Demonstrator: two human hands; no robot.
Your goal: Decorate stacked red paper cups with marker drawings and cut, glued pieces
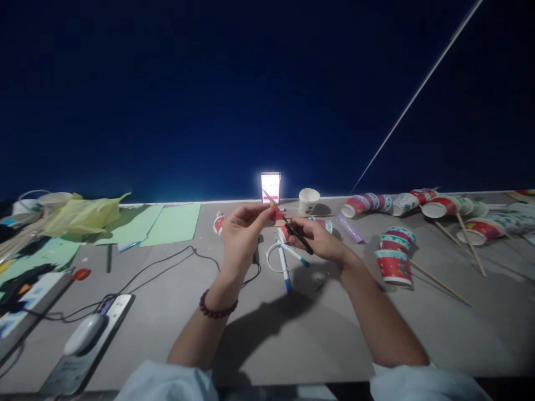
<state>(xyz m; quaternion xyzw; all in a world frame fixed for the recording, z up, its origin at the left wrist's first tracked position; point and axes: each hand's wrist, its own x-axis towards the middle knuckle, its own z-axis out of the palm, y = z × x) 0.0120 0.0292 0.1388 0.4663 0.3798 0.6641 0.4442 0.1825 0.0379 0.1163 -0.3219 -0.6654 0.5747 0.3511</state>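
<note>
My left hand [241, 229] is raised over the grey table [292, 328] and pinches a small red piece of paper [277, 213] at its fingertips. My right hand [320, 239] is closed round the handle of a dark thin tool [288, 221], perhaps scissors or a knife, whose tip reaches up to the red piece. A bead bracelet sits on my left wrist. Below the hands lie blue-capped pens [285, 270] and a white ring-shaped strip.
Red patterned paper cups [393, 266] and wooden sticks [470, 244] lie at the right. A white cup [309, 200] and a lit phone [270, 186] stand at the far edge. Green paper sheets [173, 224], cables and a power strip [90, 334] are at the left.
</note>
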